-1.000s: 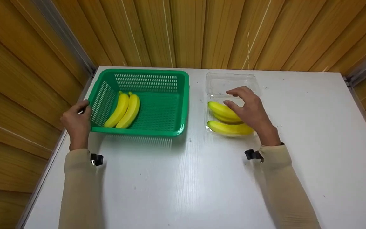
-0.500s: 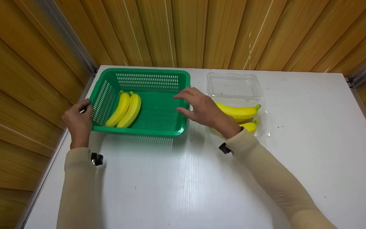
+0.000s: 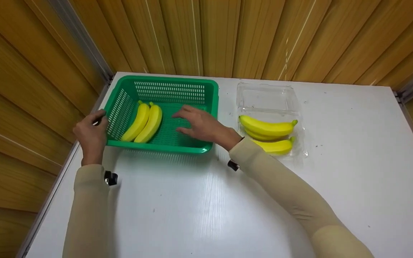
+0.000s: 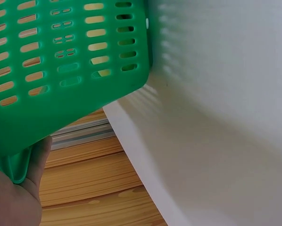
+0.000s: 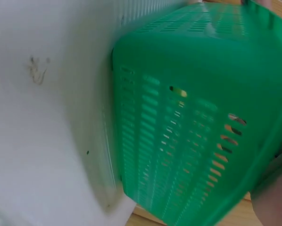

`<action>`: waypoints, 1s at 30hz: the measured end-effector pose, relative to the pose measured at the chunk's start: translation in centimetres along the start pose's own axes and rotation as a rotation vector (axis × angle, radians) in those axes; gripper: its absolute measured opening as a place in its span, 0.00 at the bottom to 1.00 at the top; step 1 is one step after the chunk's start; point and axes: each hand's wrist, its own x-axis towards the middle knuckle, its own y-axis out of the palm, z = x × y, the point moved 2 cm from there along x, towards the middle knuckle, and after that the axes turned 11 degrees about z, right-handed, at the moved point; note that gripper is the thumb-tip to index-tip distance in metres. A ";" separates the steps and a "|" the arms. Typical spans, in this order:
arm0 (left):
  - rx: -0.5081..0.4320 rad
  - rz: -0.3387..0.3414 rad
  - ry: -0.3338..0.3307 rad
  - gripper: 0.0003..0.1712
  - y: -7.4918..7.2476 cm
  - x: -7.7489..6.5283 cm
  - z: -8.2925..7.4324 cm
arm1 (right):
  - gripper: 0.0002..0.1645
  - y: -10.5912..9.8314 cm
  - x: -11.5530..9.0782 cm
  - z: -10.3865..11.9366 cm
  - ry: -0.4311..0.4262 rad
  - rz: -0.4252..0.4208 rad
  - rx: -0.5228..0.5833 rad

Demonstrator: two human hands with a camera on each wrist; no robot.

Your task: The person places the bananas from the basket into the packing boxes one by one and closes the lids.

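My left hand grips the left rim of a green slotted plastic basket; the left wrist view shows the fingers against the rim's underside. Two yellow bananas lie side by side at the basket's left. Over the basket's right half, my right hand reaches in with thumb and fingers apart and nothing between them, a short gap from the bananas. To the right, a clear plastic clamshell box lies with its lid back. In it rest an upper banana, one partly hidden under it, and a lower banana.
Basket and clamshell both stand on a white table, toward its back edge. Wood-look panel walls rise behind and to the left. The basket's right side wall fills much of the right wrist view.
My right hand has moved left, from above the clamshell's bananas to inside the basket, holding nothing throughout. The left hand stays on the basket rim, and the bananas have not moved.
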 end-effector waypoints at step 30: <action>0.019 0.027 -0.066 0.20 0.2 0.4 0.4 | 0.32 5.0 6.9 0.9 0.033 0.303 -0.419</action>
